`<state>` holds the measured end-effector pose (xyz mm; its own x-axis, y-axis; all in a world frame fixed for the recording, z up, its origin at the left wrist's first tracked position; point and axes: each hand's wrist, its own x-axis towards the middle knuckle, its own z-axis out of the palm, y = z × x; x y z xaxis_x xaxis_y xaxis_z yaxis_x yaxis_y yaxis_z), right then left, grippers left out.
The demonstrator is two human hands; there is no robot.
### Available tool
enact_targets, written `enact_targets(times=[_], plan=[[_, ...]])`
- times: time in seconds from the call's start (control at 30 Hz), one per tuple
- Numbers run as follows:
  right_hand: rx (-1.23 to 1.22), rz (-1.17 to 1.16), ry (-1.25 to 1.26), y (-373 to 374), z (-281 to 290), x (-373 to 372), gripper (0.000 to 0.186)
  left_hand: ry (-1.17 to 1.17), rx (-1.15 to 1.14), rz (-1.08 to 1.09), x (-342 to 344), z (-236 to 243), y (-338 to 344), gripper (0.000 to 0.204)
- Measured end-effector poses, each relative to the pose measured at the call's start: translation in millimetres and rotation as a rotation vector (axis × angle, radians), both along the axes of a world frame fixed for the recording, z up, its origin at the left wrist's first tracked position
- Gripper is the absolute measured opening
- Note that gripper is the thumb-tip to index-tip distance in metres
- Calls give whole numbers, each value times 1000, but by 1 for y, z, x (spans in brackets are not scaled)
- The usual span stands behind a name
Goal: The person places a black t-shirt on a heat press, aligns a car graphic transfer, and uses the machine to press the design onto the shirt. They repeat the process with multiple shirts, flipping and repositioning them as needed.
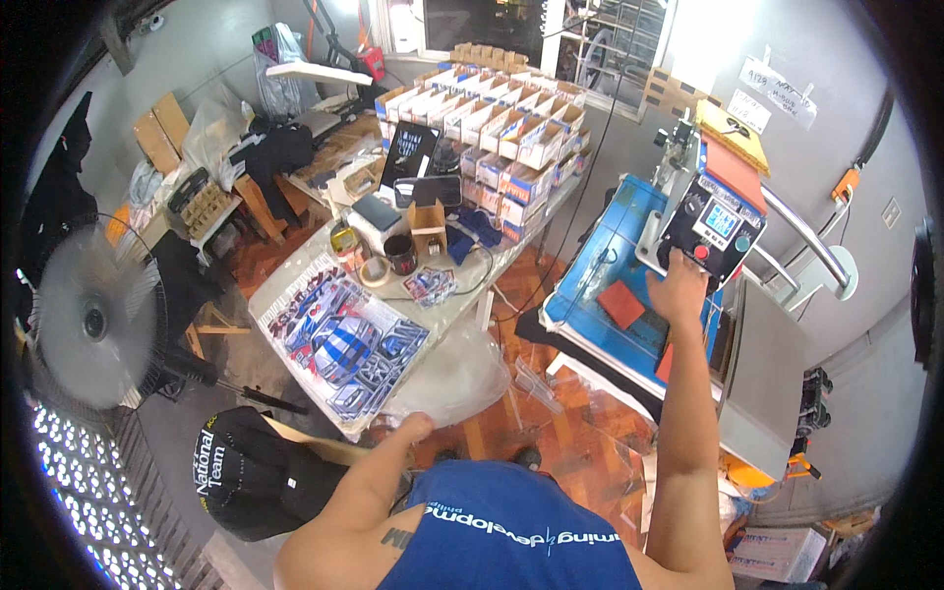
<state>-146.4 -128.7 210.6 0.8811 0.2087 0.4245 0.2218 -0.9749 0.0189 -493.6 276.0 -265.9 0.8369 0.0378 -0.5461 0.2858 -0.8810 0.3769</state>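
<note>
My right hand (678, 287) reaches up to the control box (710, 226) of a heat press, a finger stretched to its lower edge near a red button (701, 253). The thumb stands apart and I see nothing held. Below lies the blue press bed (590, 295), bearing a reddish-brown square pad (620, 305); another is partly hidden by my forearm. My left hand (417, 426) hangs low near the worktable's front corner, its fingers hidden. On that table, a printed sheet with a blue and white racing car (344, 344) lies flat.
Stacked open cardboard boxes (492, 108) fill the table's back. A dark mug (400, 254), a tape roll (374, 272) and a small brown box (428, 224) stand nearer. A running fan (95, 320) and a black cap (261, 472) are at left. A cable hangs between table and press.
</note>
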Motion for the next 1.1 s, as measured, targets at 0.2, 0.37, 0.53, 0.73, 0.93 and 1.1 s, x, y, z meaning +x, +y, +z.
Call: enact_targets(times=[0.2,0.37,0.53,0.73,0.93,1.1], plan=[[93,118,-122,-6,-2,-3,53,24,-440,109,58,15,-130,39],[167,191,-156,-12,-5,5,44,-53,-296,52,78,58,-146,42],[239,224,-174,-14,-4,8,34,-147,-291,356,100,126,-105,30],[154,261,-261,-10,-11,16,30,-893,130,291,141,166,21,25],[11,28,-238,16,-10,25,31,-599,465,686,157,167,151,62],[18,-222,-203,46,-5,27,44,-416,448,760,149,158,165,74]])
